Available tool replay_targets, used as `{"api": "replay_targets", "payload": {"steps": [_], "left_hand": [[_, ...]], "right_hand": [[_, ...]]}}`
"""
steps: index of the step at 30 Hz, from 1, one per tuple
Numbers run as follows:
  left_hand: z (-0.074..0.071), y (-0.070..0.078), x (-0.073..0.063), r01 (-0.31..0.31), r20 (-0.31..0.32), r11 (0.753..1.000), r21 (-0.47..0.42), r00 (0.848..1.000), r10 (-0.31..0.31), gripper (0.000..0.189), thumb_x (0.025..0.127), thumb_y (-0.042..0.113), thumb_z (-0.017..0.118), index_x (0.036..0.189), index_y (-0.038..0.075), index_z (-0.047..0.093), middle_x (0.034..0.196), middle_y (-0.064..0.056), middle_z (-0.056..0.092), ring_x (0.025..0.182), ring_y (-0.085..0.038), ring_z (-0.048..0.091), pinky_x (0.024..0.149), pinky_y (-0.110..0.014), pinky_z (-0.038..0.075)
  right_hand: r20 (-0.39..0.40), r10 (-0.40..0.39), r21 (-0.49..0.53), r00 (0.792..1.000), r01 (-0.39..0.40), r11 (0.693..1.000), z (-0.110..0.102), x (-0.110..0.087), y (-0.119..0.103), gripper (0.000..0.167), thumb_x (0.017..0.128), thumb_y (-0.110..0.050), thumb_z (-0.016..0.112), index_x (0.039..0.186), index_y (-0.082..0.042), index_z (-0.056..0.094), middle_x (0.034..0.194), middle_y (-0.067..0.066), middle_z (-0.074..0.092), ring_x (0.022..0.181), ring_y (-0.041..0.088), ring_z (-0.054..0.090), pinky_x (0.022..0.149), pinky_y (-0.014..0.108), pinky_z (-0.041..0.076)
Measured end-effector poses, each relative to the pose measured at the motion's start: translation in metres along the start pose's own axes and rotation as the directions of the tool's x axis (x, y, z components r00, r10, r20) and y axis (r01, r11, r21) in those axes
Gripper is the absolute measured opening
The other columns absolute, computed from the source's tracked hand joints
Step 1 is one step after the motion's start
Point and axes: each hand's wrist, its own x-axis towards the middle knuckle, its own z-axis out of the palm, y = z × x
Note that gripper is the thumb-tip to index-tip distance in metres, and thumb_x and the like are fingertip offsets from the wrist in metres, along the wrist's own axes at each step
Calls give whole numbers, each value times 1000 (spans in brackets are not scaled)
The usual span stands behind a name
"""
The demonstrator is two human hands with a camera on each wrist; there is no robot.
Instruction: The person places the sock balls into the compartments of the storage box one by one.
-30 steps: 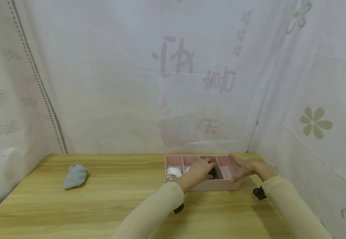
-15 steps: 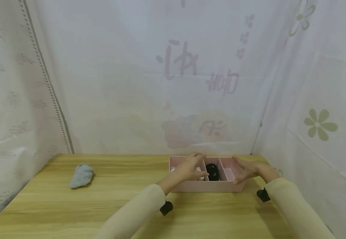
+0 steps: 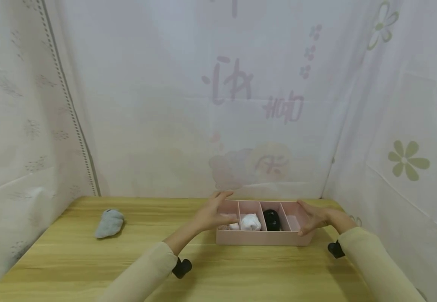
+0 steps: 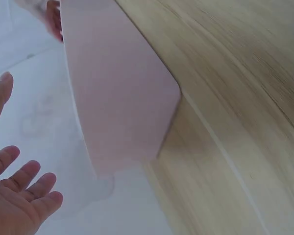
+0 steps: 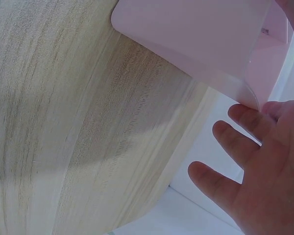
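A pink storage box (image 3: 263,238) with dividers sits near the table's back right. Its leftmost compartment holds a small white cloth bundle (image 3: 234,227), partly hidden by my left hand. Another white cloth bundle (image 3: 250,222) fills the second compartment, and a black rolled bundle (image 3: 272,220) lies in the third. My left hand (image 3: 211,214) is spread at the box's left end; the left wrist view shows a gap between its fingers and the pink wall. At the other end, my right hand (image 3: 314,218) holds the box's rim, thumb at the near corner and fingers toward the far one.
Off to the left on the wooden table (image 3: 158,251) lies a grey cloth bundle (image 3: 109,223). White patterned curtains (image 3: 158,126) hang behind the table and along both sides.
My left hand has come out of the third compartment and moved left to the box's left end, uncovering the black and white bundles. The right hand stays at the right end.
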Motion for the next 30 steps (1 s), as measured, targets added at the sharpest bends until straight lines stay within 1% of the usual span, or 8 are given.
{"api": "replay_targets", "payload": {"steps": [6, 12, 18, 21, 25, 30], "left_hand": [[-16, -14, -18, 26, -17, 1000, 13, 1000, -26, 80, 76, 30, 79, 141, 6, 39, 137, -17, 42, 123, -36, 46, 95, -52, 44], [-36, -29, -35, 19, -54, 999, 44, 998, -17, 80, 75, 28, 80, 139, 0, 39, 135, -21, 42, 122, -39, 46, 94, -54, 44], [-60, -47, -54, 25, -76, 998, 59, 997, -21, 79, 77, 26, 78, 140, 1, 38, 135, -23, 40, 120, -42, 45, 91, -57, 43], [-72, -56, -63, 44, -88, 995, 88, 995, -36, 79, 78, 28, 77, 140, 1, 38, 135, -24, 40, 120, -43, 45, 91, -57, 44], [-85, -64, -75, 76, -93, 992, 104, 993, -67, 78, 79, 29, 76, 140, 0, 36, 135, -26, 39, 117, -44, 45, 88, -57, 44], [-99, -74, -88, 120, -107, 982, 149, 989, -105, 78, 80, 32, 75, 140, 0, 37, 133, -26, 41, 117, -46, 46, 87, -57, 45]], "right_hand": [[22, -1, 35, 1000, 0, 999, 0, 0, 1, 122, 70, -29, 83, 142, 16, -5, 145, 43, -3, 133, 57, 6, 106, 66, 14], [36, 18, 39, 999, -19, 999, 0, -1, 0, 122, 71, -29, 82, 143, 13, -8, 146, 41, -5, 134, 57, 4, 105, 67, 14], [47, 25, 41, 999, -27, 999, -2, -3, -2, 122, 73, -30, 81, 144, 11, -10, 147, 39, -5, 134, 56, 7, 106, 65, 17], [46, 26, 44, 999, -28, 999, -2, -4, -2, 123, 72, -30, 82, 144, 11, -9, 147, 39, -5, 133, 56, 8, 105, 65, 18], [39, 31, 25, 999, -32, 999, -2, -4, -2, 122, 72, -31, 82, 144, 11, -8, 147, 40, -3, 133, 56, 9, 105, 65, 19], [40, 34, 12, 999, -35, 999, -2, -4, -3, 123, 72, -32, 81, 144, 11, -8, 147, 40, -3, 133, 57, 8, 105, 66, 18]]}}
